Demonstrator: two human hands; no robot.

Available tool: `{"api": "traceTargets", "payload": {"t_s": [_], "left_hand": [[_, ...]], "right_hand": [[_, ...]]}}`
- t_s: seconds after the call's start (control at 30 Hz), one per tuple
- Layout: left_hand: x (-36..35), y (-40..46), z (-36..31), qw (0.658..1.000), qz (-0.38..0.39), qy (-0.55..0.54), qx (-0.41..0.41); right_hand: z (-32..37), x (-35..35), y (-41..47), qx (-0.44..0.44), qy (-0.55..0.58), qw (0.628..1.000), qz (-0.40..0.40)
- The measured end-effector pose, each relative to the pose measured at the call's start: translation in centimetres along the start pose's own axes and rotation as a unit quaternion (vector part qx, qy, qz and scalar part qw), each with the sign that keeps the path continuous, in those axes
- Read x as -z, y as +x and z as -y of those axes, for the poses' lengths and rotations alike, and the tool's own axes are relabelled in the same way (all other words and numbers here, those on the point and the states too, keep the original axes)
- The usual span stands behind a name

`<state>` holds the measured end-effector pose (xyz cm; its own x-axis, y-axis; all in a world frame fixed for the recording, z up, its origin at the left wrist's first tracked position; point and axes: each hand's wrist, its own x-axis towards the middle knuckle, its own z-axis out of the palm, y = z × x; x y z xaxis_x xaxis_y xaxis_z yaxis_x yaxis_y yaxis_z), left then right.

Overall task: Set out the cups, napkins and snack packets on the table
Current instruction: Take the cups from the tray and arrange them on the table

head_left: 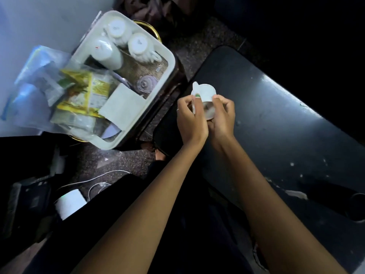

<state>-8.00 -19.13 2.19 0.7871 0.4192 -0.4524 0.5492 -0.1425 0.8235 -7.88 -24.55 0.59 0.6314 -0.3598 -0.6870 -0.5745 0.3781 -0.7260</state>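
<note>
White handled cup (205,99), tilted, gripped by both hands (192,117) (222,115).

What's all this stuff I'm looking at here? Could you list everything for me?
Held cup: one, white, in both hands above the near corner of the table.
Table: one, dark, scuffed, right side.
Tray: one, white, on a stand left of the table.
Ceramic cups: two, white, upside down at the tray's far end.
Paper cup stack: one, white, lying in the tray.
Napkins: one white stack, tray's near side.
Snack packets: several, yellow and clear, overhanging the tray's left edge.
Cable: one, white, on the floor.
Left hand, right hand: both gripping the held cup.
</note>
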Motion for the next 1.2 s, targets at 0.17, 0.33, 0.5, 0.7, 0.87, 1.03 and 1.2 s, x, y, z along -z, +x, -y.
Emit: {"api": "traceTargets", "payload": {"t_s": [0.17, 0.33, 0.5, 0.7, 0.87, 1.03, 1.2], "left_hand": [[-2.5, -0.8, 1.1, 0.998, 0.045, 0.008, 0.048], [-4.5, -1.7, 2.7, 0.983, 0.130, 0.128, 0.003], [-5.7, -2.4, 3.7, 0.965, 0.210, 0.149, -0.040], [-6.2, -1.8, 5.4, 0.950, 0.275, 0.146, -0.038], [-6.8, -1.1, 7.0, 0.949, 0.273, 0.158, -0.017], [-7.6, -0.5, 8.3, 0.939, 0.294, 0.175, -0.010], [-8.1, -0.6, 9.6, 0.914, 0.315, 0.237, -0.098]], "right_hand": [[-0.6, 5.8, 0.7, 0.022, -0.023, 0.999, 0.016], [-2.0, 10.7, 1.5, 0.020, -0.107, 0.993, 0.045], [-3.9, 13.0, 2.2, 0.016, -0.173, 0.984, 0.036], [-5.2, 13.4, 3.4, 0.082, -0.256, 0.963, -0.031], [-6.6, 12.1, 4.5, 0.165, -0.318, 0.929, -0.089], [-8.3, 11.3, 5.9, 0.201, -0.366, 0.896, -0.149], [-9.3, 11.4, 6.4, 0.214, -0.389, 0.882, -0.158]]}}
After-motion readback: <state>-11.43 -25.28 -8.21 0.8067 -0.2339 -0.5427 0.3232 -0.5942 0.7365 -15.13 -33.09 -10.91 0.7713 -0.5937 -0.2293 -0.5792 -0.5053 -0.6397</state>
